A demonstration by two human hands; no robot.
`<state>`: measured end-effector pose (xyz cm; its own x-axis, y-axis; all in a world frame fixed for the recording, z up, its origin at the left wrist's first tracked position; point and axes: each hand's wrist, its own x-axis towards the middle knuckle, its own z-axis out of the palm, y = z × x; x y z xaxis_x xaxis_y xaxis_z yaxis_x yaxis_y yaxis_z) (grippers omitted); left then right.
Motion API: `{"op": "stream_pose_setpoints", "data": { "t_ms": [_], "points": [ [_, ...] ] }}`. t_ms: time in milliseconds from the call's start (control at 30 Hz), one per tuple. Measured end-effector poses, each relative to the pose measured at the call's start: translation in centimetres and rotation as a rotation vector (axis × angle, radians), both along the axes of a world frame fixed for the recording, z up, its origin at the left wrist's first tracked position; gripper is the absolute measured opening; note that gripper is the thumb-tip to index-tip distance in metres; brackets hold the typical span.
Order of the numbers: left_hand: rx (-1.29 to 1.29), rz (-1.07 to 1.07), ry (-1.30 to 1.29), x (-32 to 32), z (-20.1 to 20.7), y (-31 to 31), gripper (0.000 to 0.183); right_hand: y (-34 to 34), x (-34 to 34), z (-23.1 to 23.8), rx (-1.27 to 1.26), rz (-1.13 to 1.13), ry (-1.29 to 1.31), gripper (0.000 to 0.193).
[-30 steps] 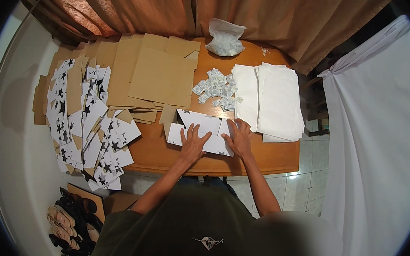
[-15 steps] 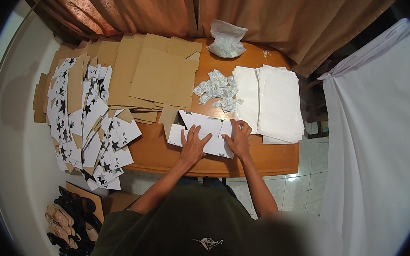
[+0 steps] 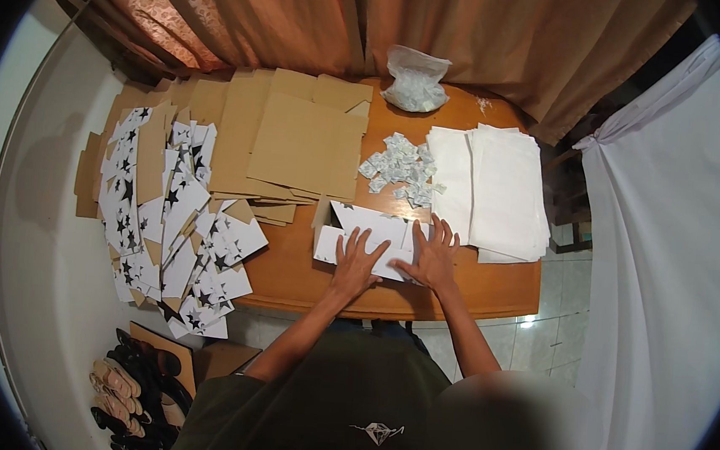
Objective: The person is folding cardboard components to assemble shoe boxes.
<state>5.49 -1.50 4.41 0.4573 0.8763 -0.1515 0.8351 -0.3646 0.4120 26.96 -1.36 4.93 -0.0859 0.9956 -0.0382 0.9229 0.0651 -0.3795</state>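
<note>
A partly folded white cardboard box (image 3: 381, 224) with dark stars lies near the table's front edge. Its brown inner side shows in a flap at the left end. My left hand (image 3: 357, 265) rests on the near part of the box, fingers spread. Over the right end lies my right hand (image 3: 432, 260), its fingers apart and pressing on the cardboard without gripping it. Beyond the box, small pale packets (image 3: 400, 167) form a loose heap. Right of the heap sit stacks of white paper-like sheets (image 3: 508, 190).
Brown cardboard sheets (image 3: 307, 140) and star-printed pieces (image 3: 223, 244) crowd the table's left side. At the back stands a clear plastic bag (image 3: 416, 86) of small packets. Shoes (image 3: 123, 392) lie low on the left. A white cloth (image 3: 662, 249) hangs at right.
My right hand has let go of the box's right end and now lies spread across it. The left hand stays on the box. The whole view has shifted slightly.
</note>
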Motion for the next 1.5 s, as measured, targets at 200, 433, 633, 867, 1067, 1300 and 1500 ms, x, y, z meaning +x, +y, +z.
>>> {"op": "stream_pose_setpoints", "data": {
  "t_ms": [200,433,633,867,1067,1300,1500],
  "points": [
    [0.306,-0.078,-0.262,-2.9,1.6,-0.6,0.069,-0.5,0.0,-1.1,-0.020,0.019,-0.037,0.132],
    [0.276,0.750,-0.804,-8.0,0.1,-0.2,0.032,0.4,1.2,-1.4,-0.117,0.113,-0.014,0.128],
    [0.045,0.551,-0.778,-9.4,1.1,1.6,0.038,0.5,-2.5,1.4,-0.144,0.149,-0.163,0.110],
    [0.075,0.315,-0.599,-8.4,0.2,3.2,0.045,0.9,-8.2,-0.5,-0.012,0.221,0.095,0.068],
    [0.137,0.196,-0.301,-7.2,0.0,5.1,0.057,0.0,-9.2,-1.8,0.089,0.207,0.092,0.054],
    [0.072,0.009,-0.152,-7.6,-0.5,7.5,0.058,-0.5,-9.4,-2.3,0.097,0.155,0.156,0.050],
    [0.022,0.028,-0.098,-7.2,-0.1,8.3,0.057,0.1,-9.2,-2.8,0.031,0.150,0.205,0.050]
  ]
}}
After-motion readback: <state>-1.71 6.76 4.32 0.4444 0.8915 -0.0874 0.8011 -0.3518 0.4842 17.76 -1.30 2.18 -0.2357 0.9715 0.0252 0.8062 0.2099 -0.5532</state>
